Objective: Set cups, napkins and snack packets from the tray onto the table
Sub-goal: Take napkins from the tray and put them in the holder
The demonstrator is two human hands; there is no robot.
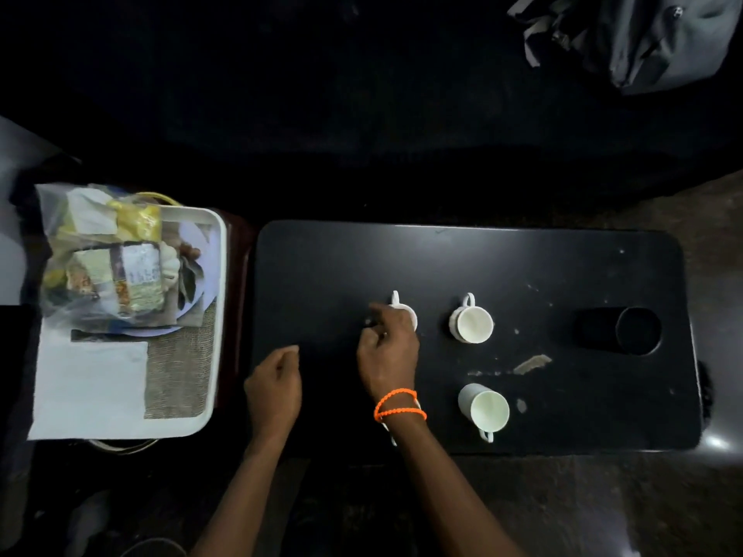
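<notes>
On the black table [563, 267], a white cup [472, 324] stands mid-table with its handle pointing away. A second white cup [484, 408] stands near the front edge, handle toward me. My right hand [388, 347], with an orange bead bracelet on the wrist, grips a third white cup [404, 309], mostly hidden under the fingers. A white handle [393, 439] peeks out below that wrist. My left hand [275, 385] hovers over the table's left end, fingers curled and holding nothing. The white tray [219, 275] at the left holds snack packets [120, 267] in a clear bag and white napkins [92, 387].
A dark round recess [637, 331] sits at the table's right end. Scuffs and a torn patch [532, 363] mark the tabletop. A grey bag [643, 38] lies at the far right on a dark surface. A woven mat [181, 371] lines the tray.
</notes>
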